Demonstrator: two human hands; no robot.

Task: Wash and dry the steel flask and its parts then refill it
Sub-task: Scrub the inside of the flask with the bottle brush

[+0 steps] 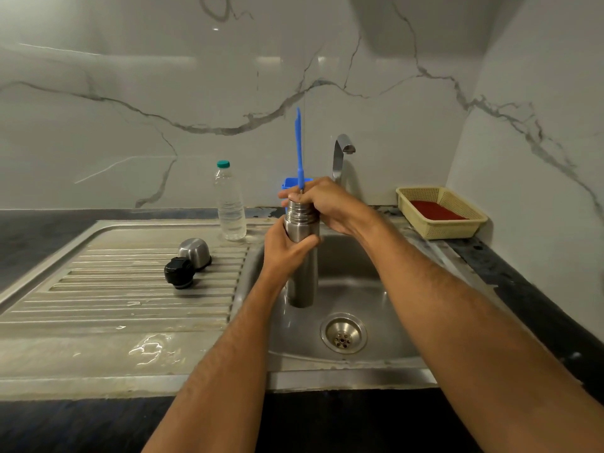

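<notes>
The steel flask (pixel 302 276) stands upright over the sink basin (pixel 356 289), its mouth uncovered. My left hand (pixel 284 250) grips its body just below the neck. My right hand (pixel 322 201) sits at the mouth and holds the blue handle of a bottle brush (pixel 298 148), which sticks straight up out of the flask. The brush head is hidden inside. On the ribbed draining board (pixel 114 289) lie the steel cup lid (pixel 195 253) and the black stopper (pixel 179 272), side by side.
A clear plastic water bottle (pixel 229 204) with a green cap stands at the back of the draining board. The tap (pixel 341 155) rises behind the basin, a blue holder (pixel 289 186) beside it. A yellow basket (pixel 441 212) with a red cloth sits at the right. The drain (pixel 343 333) is uncovered.
</notes>
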